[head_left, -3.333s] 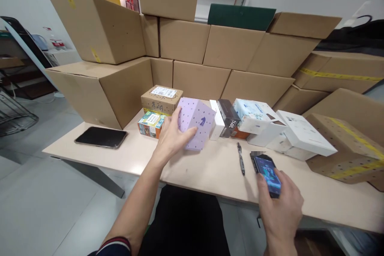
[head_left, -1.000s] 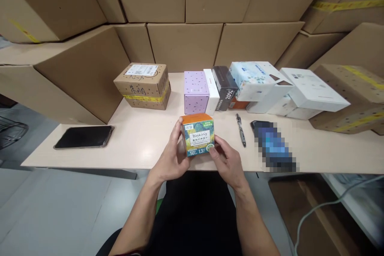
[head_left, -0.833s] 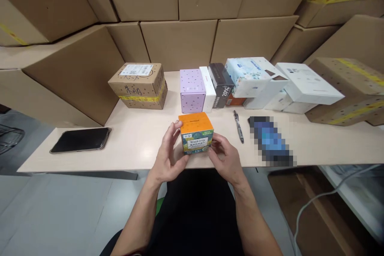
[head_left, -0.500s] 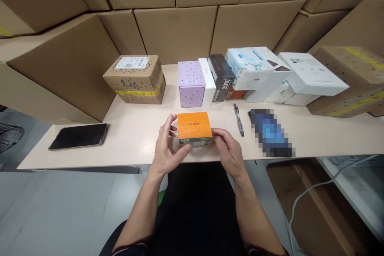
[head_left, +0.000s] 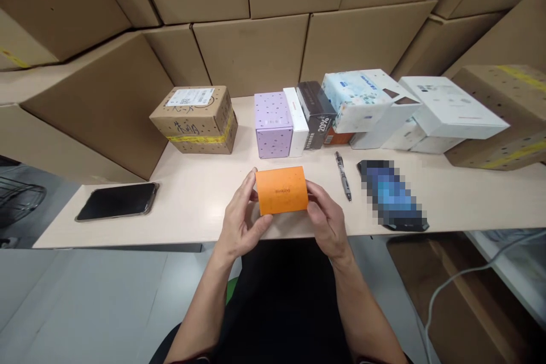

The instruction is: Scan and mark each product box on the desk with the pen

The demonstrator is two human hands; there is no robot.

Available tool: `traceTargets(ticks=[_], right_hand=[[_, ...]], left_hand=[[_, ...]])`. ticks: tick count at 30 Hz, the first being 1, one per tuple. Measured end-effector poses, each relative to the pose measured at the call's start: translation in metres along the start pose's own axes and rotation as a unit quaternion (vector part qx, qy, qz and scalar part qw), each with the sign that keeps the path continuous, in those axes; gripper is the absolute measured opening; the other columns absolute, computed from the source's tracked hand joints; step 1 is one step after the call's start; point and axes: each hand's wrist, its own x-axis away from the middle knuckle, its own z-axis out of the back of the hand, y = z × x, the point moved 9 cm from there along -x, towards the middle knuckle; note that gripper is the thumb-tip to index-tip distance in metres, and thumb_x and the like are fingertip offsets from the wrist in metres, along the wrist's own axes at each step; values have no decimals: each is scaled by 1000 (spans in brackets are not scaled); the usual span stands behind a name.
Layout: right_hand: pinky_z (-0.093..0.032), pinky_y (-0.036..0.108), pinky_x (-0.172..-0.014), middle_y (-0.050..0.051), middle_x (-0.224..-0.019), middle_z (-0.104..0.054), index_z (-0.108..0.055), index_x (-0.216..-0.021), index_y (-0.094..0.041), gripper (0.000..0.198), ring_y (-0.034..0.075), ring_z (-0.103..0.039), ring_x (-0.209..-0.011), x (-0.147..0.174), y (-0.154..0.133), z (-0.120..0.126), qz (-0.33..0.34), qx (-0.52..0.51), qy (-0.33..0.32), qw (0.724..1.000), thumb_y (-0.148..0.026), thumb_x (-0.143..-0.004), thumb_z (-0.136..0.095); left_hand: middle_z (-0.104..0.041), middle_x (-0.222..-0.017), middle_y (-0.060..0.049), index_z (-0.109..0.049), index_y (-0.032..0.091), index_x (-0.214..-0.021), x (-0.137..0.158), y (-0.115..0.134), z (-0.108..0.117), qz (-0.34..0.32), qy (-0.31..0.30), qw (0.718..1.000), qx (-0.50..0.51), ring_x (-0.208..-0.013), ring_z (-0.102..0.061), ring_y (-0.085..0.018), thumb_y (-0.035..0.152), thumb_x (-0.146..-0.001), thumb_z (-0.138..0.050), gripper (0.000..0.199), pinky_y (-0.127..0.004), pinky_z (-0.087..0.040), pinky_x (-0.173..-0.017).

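Observation:
Between my two hands is a small orange box [head_left: 282, 191] with dark lettering on its face, held near the table's front edge. My left hand [head_left: 242, 219] wraps its left side, with the thumb at the lower left corner and the fingers partly behind it. On the other side, my right hand [head_left: 326, 219] grips the right edge, thumb toward me and fingers behind. A purple patterned box [head_left: 273, 125] stands just beyond the orange one. To the right of my right hand lies a grey pen [head_left: 342, 176].
A pixelated phone-like device [head_left: 390, 193] lies right of the pen, a black phone [head_left: 117, 202] far left. Behind stand a taped carton [head_left: 198, 119], a white box [head_left: 298, 122], a dark box [head_left: 315, 114] and a floral box [head_left: 356, 99]. Large cartons [head_left: 251, 57] wall the back.
The orange box has tipped, so its orange face turns toward me and its printed front side is hidden. Both hands have closed in on its sides.

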Motion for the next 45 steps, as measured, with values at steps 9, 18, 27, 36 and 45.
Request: traceTargets(ticks=[9,18,27,36,45], right_hand=[[-50,46,-107,10,-144,-56,-53,-134,-24,42,25,-55,-131,9,5,-4,16,-12,-1,1000,-22,-92,-52],[-54,35,-76,12,-100,-67,-66,-114,-14,30,18,-63,-76,-4,-12,60,2,334,178,926,-33,-95,-53],[-48,37,-71,24,-103,-65,-70,-101,-4,28,31,-70,-85,-42,22,68,-244,548,-19,800,-23,-95,-51],[-51,30,-70,10,-97,-70,-59,-112,-16,25,19,-68,-80,-36,16,72,-187,362,-13,913,-32,-98,-45],[-47,26,-61,2,-92,-62,-67,-102,-21,27,9,-54,-65,-44,-41,46,-4,-118,108,987,-44,-97,-53]], left_hand=[[-51,-144,-13,-44,27,-144,1,15,3,-84,34,996,-20,-137,-48,-30,28,-89,-64,58,-53,-44,-111],[-50,-130,-11,-62,24,-123,5,22,10,-104,82,990,-50,-110,-59,-23,21,-90,-64,34,-43,-54,-94],[-49,-138,-14,-55,25,-135,7,20,1,-111,32,989,-90,-118,-56,-25,18,-91,-63,45,-43,-52,-97],[-55,-133,-13,-56,24,-132,7,28,-4,-140,26,982,-121,-119,-56,-26,18,-89,-65,44,-43,-53,-97],[-57,-130,-14,-56,23,-132,5,32,-16,-142,46,976,-156,-115,-59,-26,24,-90,-66,43,-42,-54,-94]])
